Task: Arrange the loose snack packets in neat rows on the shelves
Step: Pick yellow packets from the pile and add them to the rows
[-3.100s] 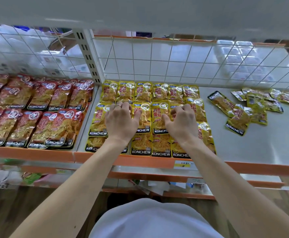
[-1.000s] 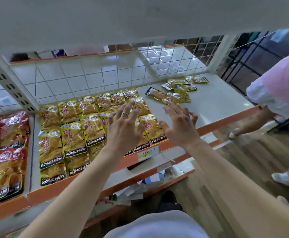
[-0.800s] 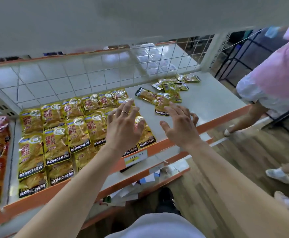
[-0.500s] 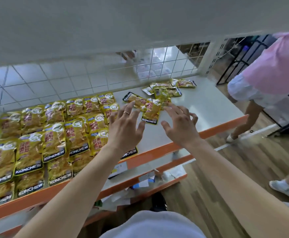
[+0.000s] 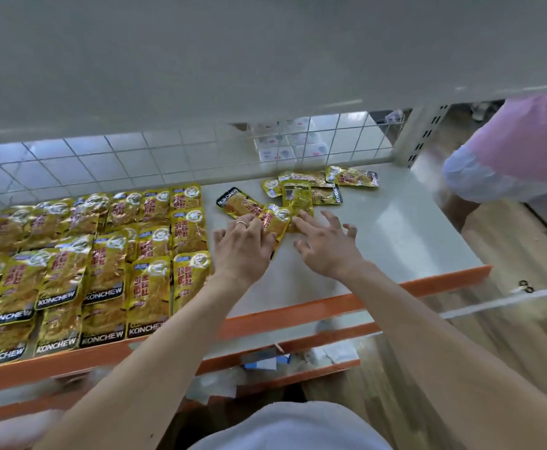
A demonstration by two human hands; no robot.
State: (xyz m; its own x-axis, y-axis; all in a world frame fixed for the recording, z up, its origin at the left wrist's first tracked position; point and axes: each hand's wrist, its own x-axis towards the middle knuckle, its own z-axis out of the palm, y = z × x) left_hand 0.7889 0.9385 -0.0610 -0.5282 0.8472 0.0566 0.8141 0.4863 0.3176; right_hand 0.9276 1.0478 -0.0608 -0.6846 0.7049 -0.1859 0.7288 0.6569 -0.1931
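Neither hand grips anything; left hand [image 5: 244, 246] rests with extended fingers on the nearest loose packet [image 5: 278, 220]; right hand [image 5: 325, 245] is spread, index tip at the pile's edge; remaining loose packets [image 5: 324, 185] lie scattered at the rear of the shelf [image 5: 395, 228]; arranged rows [image 5: 103, 254] fill the left side.

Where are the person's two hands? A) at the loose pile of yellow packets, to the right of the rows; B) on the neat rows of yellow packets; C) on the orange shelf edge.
A: the left hand and the right hand both reach the near edge of the loose pile.
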